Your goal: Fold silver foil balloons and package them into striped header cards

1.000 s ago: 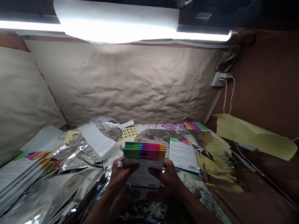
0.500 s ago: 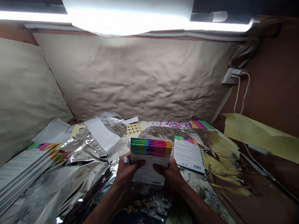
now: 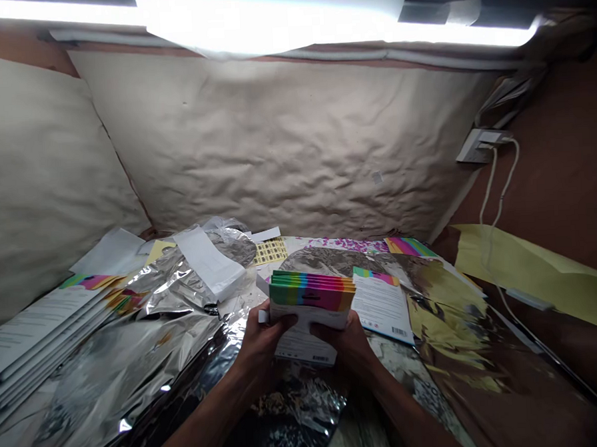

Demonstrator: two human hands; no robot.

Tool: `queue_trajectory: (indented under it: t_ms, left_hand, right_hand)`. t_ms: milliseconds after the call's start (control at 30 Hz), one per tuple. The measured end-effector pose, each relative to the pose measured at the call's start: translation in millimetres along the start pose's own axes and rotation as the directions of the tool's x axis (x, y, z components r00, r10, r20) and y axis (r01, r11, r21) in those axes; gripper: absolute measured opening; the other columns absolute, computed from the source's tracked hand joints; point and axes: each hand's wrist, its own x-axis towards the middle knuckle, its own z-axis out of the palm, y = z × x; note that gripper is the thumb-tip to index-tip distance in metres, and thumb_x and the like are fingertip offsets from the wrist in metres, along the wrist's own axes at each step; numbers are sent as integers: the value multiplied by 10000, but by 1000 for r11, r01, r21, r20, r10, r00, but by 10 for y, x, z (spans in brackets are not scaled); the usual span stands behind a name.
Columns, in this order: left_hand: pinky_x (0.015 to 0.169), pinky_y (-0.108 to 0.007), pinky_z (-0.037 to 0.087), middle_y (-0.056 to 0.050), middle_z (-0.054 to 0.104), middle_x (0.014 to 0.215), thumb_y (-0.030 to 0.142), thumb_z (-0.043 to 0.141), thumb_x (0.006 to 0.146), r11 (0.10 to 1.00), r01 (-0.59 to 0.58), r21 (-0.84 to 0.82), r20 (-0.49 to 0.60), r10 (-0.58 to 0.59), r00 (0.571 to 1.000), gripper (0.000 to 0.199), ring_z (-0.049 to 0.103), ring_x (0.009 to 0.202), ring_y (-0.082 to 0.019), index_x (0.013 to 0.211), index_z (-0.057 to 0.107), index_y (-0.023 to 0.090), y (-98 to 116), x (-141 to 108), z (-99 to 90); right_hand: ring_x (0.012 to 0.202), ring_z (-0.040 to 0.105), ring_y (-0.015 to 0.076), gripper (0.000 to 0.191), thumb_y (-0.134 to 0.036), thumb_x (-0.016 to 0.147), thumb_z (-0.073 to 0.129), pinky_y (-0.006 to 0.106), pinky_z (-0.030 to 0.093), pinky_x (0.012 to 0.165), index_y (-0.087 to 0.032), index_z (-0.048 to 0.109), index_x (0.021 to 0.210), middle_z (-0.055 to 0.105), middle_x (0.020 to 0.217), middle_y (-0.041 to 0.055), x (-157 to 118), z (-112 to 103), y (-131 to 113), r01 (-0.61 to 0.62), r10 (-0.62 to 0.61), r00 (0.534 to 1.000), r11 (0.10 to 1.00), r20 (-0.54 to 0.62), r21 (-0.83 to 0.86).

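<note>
The left hand (image 3: 259,345) and right hand (image 3: 350,347) clamp a rainbow-edged stack of booklets (image 3: 313,303) at lower centre. Its print is unreadable, as is the barcoded leaflet (image 3: 381,307) just right of it.

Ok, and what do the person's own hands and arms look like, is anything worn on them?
The left hand and right hand are bare, with no glove, watch or band showing. The left forearm and right forearm are uncovered, with no sleeve in view.

Passage left of the left hand (image 3: 260,349) is obstructed by crumpled foil (image 3: 176,290) and a leaflet stack (image 3: 38,330); beside the right hand (image 3: 350,347), a leaflet (image 3: 383,309) is lying.
</note>
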Motion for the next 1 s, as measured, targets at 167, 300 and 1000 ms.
queue_trajectory:
  t_ms: [167,300,1000]
  left_hand:
    - [534,-220,469,-27,683,656,268,840,609,1000,23,-2,4,-23,1000,264,605,573,-146,754,672,126,15,-6,12]
    - [565,-228,475,-44,694,692,295,832,630,1000,-14,10,19,14,1000,285,616,610,-156,803,688,121,47,-10,33]
    - [582,-242,475,-43,708,726,327,809,645,999,-33,10,24,33,999,292,617,640,-167,827,689,132,-2,-9,35]
  right_hand:
    - [788,694,233,424,-243,611,868,344,572,716,-206,764,1020,752,919,41,16,-7,-29,-11,10,999,1000,51,20]
    - [801,698,247,389,-269,610,870,370,575,739,-199,772,980,754,912,47,29,-1,-24,-22,19,998,998,53,56]
    - [918,693,292,399,-312,634,861,417,578,794,-189,772,1003,754,930,61,37,-3,-20,2,-7,998,997,60,83]
